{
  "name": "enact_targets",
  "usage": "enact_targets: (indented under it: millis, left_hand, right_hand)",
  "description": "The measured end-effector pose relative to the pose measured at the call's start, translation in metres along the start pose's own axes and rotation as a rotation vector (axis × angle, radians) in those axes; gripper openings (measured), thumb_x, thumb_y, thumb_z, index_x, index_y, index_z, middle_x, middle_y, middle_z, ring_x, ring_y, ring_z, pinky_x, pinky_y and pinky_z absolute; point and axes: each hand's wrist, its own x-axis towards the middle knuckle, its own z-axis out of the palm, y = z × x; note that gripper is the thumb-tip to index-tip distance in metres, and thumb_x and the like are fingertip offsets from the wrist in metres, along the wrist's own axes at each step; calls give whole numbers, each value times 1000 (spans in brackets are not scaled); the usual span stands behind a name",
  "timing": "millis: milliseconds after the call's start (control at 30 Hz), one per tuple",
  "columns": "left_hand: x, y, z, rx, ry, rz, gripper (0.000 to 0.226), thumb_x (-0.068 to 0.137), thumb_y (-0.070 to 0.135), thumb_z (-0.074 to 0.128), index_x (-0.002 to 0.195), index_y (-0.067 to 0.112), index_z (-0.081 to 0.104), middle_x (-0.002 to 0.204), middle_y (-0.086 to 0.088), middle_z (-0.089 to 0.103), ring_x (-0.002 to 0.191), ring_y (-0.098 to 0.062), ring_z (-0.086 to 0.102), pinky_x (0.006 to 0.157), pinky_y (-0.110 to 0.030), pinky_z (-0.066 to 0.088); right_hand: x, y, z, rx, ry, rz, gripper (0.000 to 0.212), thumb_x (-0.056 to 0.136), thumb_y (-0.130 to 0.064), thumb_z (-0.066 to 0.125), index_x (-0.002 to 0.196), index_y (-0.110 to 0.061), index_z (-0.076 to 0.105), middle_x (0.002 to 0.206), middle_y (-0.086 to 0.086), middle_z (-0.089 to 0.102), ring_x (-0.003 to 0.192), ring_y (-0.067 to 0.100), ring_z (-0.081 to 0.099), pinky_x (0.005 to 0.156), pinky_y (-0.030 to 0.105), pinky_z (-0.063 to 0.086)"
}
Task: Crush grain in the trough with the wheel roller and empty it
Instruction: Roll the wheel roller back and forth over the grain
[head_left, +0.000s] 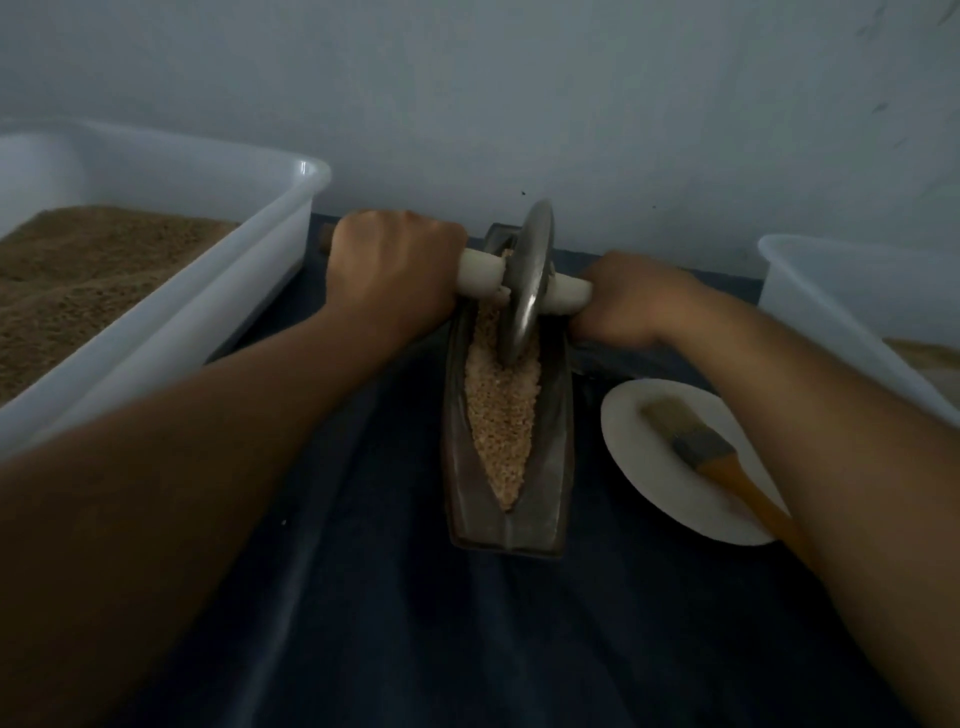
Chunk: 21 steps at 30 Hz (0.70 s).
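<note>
Dark cloth table (395, 597), grinding under way at its far edge.
Left hand (395, 265) and right hand (628, 301) clamp the wheel roller (527, 280) (tilted) in the grain-filled trough (506, 530); uneven pressure could spill grain (501, 415).

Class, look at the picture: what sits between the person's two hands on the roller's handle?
In the head view, the metal wheel sits between the left hand and right hand, standing in the trough's grain.

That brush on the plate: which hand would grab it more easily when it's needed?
The right hand, most likely. The brush lies on the plate right of the trough, just under the right forearm. The left hand grips the roller's far handle and would have to cross the trough.
</note>
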Motion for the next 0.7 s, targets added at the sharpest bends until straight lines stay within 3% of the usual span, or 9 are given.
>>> enact_targets:
  millis: [133, 267, 433, 567, 700]
  left_hand:
    - [-5, 1, -1, 0, 72, -2, 18, 71, 30, 79, 72, 20, 64, 56, -1, 57, 43, -16, 27, 51, -19, 8]
    - [-18, 0, 4, -137, 178, 38, 14, 83, 24, 69, 79, 14, 60, 70, -9, 62, 59, -27, 57, 57, -34, 37]
    - [-40, 3, -1, -173, 251, -3, 14, 85, 23, 66, 82, 16, 54, 73, -7, 58, 64, -28, 52, 64, -37, 34]
    - [-56, 5, -4, -180, 324, -30, 9, 91, 20, 57, 86, 16, 52, 76, -7, 55, 69, -27, 50, 67, -43, 39]
    - [-72, 8, -7, -188, 466, -33, 12, 98, 16, 49, 87, 15, 52, 77, -6, 51, 71, -25, 45, 69, -42, 39]
  right_hand:
    - [-15, -1, 11, -53, 168, 12, 33, 67, -60, 60, 83, -31, 66, 77, -8, 61, 64, 11, 54, 52, 24, 34]
    - [-32, -8, 19, -109, 335, 26, 19, 74, -51, 63, 80, -34, 62, 72, -9, 56, 56, 12, 43, 49, 23, 25]
    - [-53, -14, 32, -161, 511, 33, 17, 79, -47, 64, 85, -33, 57, 62, -12, 41, 53, 13, 36, 49, 25, 18]
    - [-71, -20, 39, -162, 627, 19, 18, 79, -40, 67, 84, -28, 55, 60, -10, 46, 54, 21, 51, 51, 29, 20]
    - [-88, -24, 47, -136, 736, -14, 21, 74, -36, 70, 79, -27, 52, 59, -9, 49, 51, 20, 46, 56, 30, 24]
